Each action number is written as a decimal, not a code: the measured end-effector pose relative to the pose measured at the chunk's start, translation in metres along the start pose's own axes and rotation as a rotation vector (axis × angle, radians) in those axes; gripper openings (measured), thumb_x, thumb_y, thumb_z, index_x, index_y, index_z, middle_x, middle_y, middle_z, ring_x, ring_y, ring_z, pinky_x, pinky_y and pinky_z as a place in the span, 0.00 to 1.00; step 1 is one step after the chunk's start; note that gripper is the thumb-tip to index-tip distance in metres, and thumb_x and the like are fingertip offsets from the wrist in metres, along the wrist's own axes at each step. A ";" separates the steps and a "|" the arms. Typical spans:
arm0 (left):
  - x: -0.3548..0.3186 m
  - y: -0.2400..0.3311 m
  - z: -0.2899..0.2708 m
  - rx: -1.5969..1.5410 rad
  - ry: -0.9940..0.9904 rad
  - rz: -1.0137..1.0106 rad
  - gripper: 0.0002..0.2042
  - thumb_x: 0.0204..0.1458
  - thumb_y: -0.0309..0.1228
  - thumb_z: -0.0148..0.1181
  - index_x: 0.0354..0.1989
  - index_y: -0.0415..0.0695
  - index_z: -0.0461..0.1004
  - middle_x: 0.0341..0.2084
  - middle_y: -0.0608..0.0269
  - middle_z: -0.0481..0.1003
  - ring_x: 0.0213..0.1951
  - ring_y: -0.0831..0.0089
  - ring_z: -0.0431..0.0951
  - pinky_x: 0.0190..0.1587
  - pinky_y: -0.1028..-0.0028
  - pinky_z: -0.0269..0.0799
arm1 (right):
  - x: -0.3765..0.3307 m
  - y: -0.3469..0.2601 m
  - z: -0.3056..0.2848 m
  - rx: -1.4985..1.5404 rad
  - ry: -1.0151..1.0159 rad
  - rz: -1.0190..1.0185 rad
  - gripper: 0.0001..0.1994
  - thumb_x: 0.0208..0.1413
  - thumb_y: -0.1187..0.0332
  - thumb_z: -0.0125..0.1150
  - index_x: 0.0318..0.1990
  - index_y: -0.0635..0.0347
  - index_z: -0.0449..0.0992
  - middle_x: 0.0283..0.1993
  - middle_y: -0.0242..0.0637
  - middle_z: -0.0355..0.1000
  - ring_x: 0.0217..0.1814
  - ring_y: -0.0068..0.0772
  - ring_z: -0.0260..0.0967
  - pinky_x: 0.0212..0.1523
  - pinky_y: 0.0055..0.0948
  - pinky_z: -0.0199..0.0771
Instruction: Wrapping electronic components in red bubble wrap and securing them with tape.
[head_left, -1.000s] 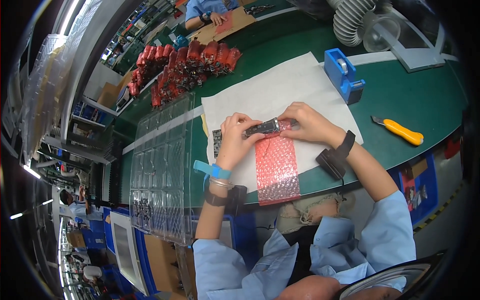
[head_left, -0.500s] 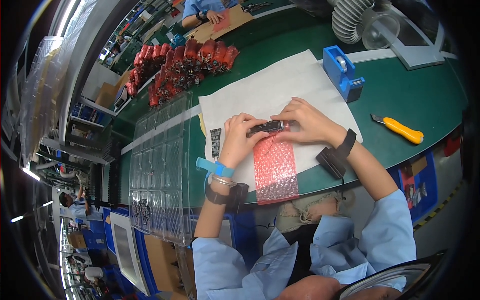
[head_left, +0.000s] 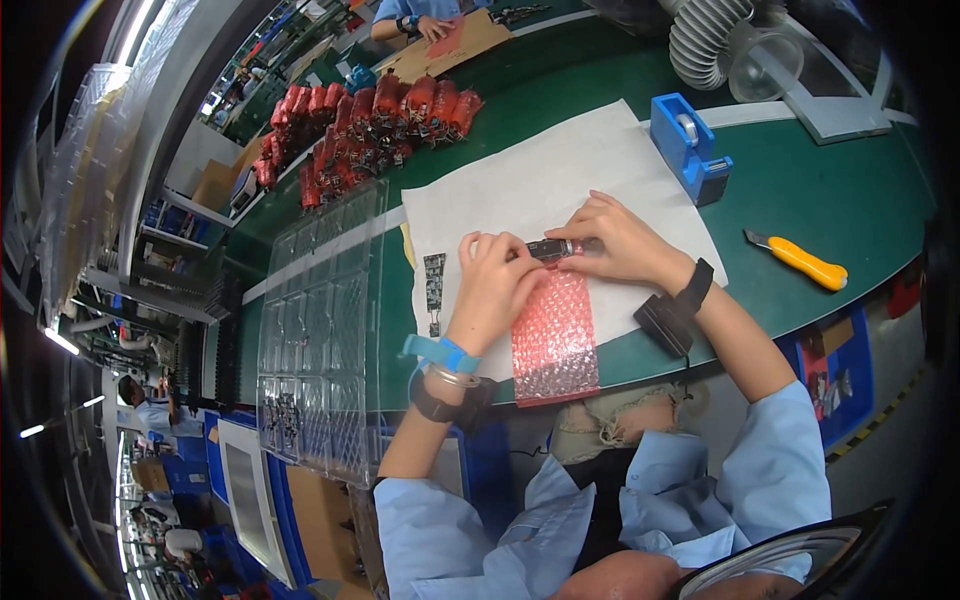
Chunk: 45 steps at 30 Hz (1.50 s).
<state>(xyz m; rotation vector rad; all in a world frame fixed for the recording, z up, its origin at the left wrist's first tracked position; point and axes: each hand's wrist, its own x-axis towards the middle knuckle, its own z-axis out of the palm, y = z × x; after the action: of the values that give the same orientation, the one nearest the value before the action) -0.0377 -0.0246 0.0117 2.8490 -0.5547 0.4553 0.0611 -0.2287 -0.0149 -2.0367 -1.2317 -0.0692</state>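
Green workbench [head_left: 860, 190] under both my hands, white paper sheet [head_left: 540, 180] spread on it beneath them. Clear plastic compartment tray [head_left: 320, 330] lies left of my left hand. Pink bubble-wrap bag [head_left: 555, 335] sits flat just below my hands, mouth at my fingers. Blue tape dispenser [head_left: 690, 145] above my right hand, yellow utility knife [head_left: 800, 262] to its right. My left hand [head_left: 495, 285] and right hand [head_left: 615, 240] both pinch a small dark narrow part [head_left: 550, 248] between them at the bag mouth.
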 end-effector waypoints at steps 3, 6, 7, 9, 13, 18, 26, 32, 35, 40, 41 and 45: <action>-0.003 -0.014 -0.006 -0.124 -0.038 -0.090 0.08 0.49 0.35 0.64 0.29 0.44 0.79 0.35 0.64 0.71 0.43 0.67 0.68 0.57 0.61 0.52 | 0.000 0.000 0.000 0.006 -0.004 0.009 0.19 0.46 0.61 0.67 0.48 0.55 0.80 0.36 0.39 0.76 0.44 0.39 0.70 0.67 0.47 0.51; -0.002 -0.021 -0.007 -0.435 -0.059 -0.340 0.06 0.48 0.33 0.65 0.29 0.45 0.79 0.33 0.67 0.73 0.41 0.70 0.70 0.56 0.64 0.51 | 0.001 0.001 -0.001 0.005 -0.017 0.014 0.20 0.46 0.61 0.67 0.48 0.55 0.79 0.35 0.38 0.75 0.44 0.38 0.70 0.67 0.47 0.51; -0.003 -0.020 -0.005 -0.436 -0.060 -0.341 0.06 0.48 0.33 0.65 0.29 0.45 0.79 0.33 0.67 0.73 0.41 0.70 0.70 0.56 0.64 0.51 | 0.001 0.001 -0.002 0.003 -0.024 0.017 0.20 0.46 0.61 0.67 0.48 0.55 0.79 0.35 0.38 0.75 0.44 0.38 0.70 0.67 0.47 0.51; -0.004 -0.015 0.001 -0.273 0.050 -0.279 0.06 0.47 0.33 0.65 0.29 0.46 0.79 0.34 0.66 0.73 0.40 0.70 0.71 0.56 0.66 0.51 | 0.000 0.003 0.001 0.006 -0.013 0.012 0.20 0.46 0.61 0.67 0.48 0.55 0.79 0.34 0.37 0.75 0.43 0.38 0.70 0.67 0.47 0.51; -0.004 -0.016 0.006 -0.203 0.147 -0.263 0.06 0.46 0.32 0.66 0.29 0.45 0.79 0.36 0.65 0.74 0.39 0.71 0.72 0.55 0.68 0.54 | 0.000 0.002 0.001 0.012 0.000 0.001 0.20 0.46 0.61 0.67 0.48 0.55 0.79 0.33 0.36 0.74 0.42 0.37 0.70 0.67 0.47 0.51; -0.003 -0.031 0.010 -0.728 0.013 -0.460 0.06 0.45 0.28 0.67 0.31 0.42 0.78 0.37 0.64 0.74 0.39 0.72 0.71 0.48 0.72 0.63 | 0.000 0.001 0.001 0.016 -0.003 -0.002 0.19 0.46 0.61 0.67 0.48 0.55 0.80 0.32 0.36 0.74 0.41 0.37 0.69 0.66 0.45 0.53; 0.001 -0.024 0.013 -0.733 0.092 -0.482 0.06 0.45 0.26 0.67 0.32 0.41 0.78 0.36 0.63 0.75 0.39 0.75 0.71 0.46 0.76 0.66 | 0.000 -0.002 -0.003 0.057 0.002 0.008 0.18 0.47 0.62 0.67 0.47 0.56 0.80 0.33 0.37 0.75 0.41 0.37 0.69 0.63 0.39 0.55; 0.004 -0.026 0.010 -0.592 -0.008 -0.502 0.08 0.44 0.27 0.67 0.34 0.42 0.78 0.33 0.64 0.74 0.38 0.75 0.73 0.47 0.74 0.67 | 0.010 0.005 0.000 0.101 0.001 0.095 0.16 0.48 0.63 0.66 0.45 0.58 0.81 0.33 0.41 0.77 0.38 0.35 0.71 0.56 0.33 0.63; 0.006 -0.025 0.011 -0.561 0.036 -0.504 0.09 0.44 0.27 0.68 0.35 0.42 0.78 0.32 0.65 0.74 0.37 0.74 0.73 0.46 0.73 0.69 | 0.020 0.010 -0.006 0.352 -0.155 0.288 0.15 0.49 0.65 0.65 0.44 0.59 0.81 0.33 0.44 0.79 0.34 0.31 0.74 0.46 0.28 0.71; 0.006 -0.024 0.010 -0.246 -0.054 -0.337 0.13 0.43 0.28 0.68 0.39 0.42 0.77 0.32 0.64 0.74 0.38 0.73 0.75 0.43 0.73 0.71 | 0.030 0.011 -0.013 0.391 -0.269 0.387 0.14 0.48 0.67 0.64 0.43 0.60 0.81 0.32 0.45 0.79 0.31 0.29 0.75 0.38 0.25 0.73; 0.004 -0.025 0.012 -0.283 -0.039 -0.328 0.13 0.44 0.28 0.67 0.38 0.42 0.76 0.32 0.64 0.74 0.38 0.73 0.75 0.42 0.74 0.71 | 0.029 0.010 -0.011 0.395 -0.265 0.394 0.15 0.48 0.67 0.64 0.43 0.61 0.81 0.33 0.45 0.79 0.32 0.29 0.75 0.39 0.26 0.73; 0.006 -0.035 0.019 -0.559 -0.114 -0.414 0.13 0.44 0.27 0.67 0.38 0.41 0.73 0.33 0.65 0.74 0.38 0.73 0.75 0.42 0.75 0.71 | 0.029 0.016 -0.008 0.383 -0.272 0.393 0.17 0.47 0.66 0.64 0.45 0.62 0.80 0.36 0.46 0.79 0.36 0.31 0.75 0.42 0.27 0.73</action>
<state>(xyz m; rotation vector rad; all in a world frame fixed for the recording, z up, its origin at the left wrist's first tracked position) -0.0137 0.0007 -0.0089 2.3604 -0.0734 0.0483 0.0913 -0.2162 -0.0062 -1.9430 -0.8903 0.6022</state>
